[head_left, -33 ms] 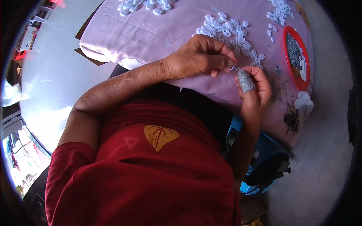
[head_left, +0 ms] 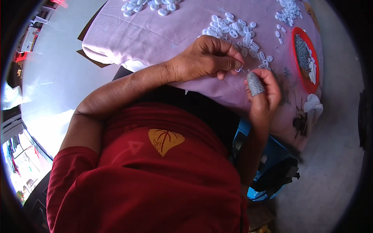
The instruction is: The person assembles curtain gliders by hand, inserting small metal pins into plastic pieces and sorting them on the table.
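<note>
My left hand (head_left: pixel 211 58) is closed in a pinch above the near edge of the cloth. Between its thumb and finger is a small white plastic piece (head_left: pixel 237 70), with a thin metal bit sticking out toward my right hand. A grey knitted finger cover (head_left: pixel 255 84) sits on the thumb of my right hand (head_left: pixel 268 89). That thumb presses against the fingers, and a tiny metal tip (head_left: pixel 248 71) pokes up from the pinch, likely a screw, too small to be sure. A narrow gap separates the two hands.
White oval plastic pieces (head_left: pixel 233 29) lie heaped beyond my hands, with more (head_left: pixel 163 11) farther left and smaller white parts (head_left: pixel 289 11) at the far right. A red tray (head_left: pixel 294 50) holds many small grey screws and white bits. A white cloth (head_left: pixel 312 104) hangs by the pink tablecloth's (head_left: pixel 155 42) right edge.
My right hand has drawn back slightly to the right, widening the gap to the left hand's piece. The left hand has stayed in place.
</note>
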`<act>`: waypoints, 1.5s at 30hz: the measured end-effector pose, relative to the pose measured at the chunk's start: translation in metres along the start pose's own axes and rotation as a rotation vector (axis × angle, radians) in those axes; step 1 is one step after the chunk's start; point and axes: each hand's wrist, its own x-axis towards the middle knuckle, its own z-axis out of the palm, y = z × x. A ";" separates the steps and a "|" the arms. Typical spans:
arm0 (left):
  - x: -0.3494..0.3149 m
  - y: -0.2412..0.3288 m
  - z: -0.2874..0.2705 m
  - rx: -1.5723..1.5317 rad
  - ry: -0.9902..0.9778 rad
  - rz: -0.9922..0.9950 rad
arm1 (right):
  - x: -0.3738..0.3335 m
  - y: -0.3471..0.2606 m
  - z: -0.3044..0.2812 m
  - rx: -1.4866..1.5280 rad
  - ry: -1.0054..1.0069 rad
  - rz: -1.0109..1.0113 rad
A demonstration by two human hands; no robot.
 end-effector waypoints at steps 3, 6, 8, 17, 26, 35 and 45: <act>0.001 -0.003 0.000 0.004 0.003 0.016 | -0.001 0.006 -0.026 -0.188 0.155 -0.076; 0.000 -0.002 -0.001 0.027 0.009 0.017 | 0.001 0.018 -0.066 -0.707 0.265 -0.214; 0.001 -0.003 -0.002 0.025 0.005 0.023 | 0.000 0.017 -0.082 -0.759 0.268 -0.157; -0.003 0.004 0.001 0.013 0.031 -0.050 | -0.008 0.005 -0.053 -0.781 0.270 -0.242; -0.004 0.004 0.002 -0.013 0.022 -0.037 | 0.001 -0.014 0.001 -0.552 -0.053 -0.395; -0.003 -0.002 0.001 -0.016 0.007 -0.001 | 0.005 -0.006 0.006 -0.585 -0.046 -0.466; -0.005 -0.003 0.002 -0.014 0.023 0.021 | 0.005 -0.002 0.014 -0.488 -0.034 -0.468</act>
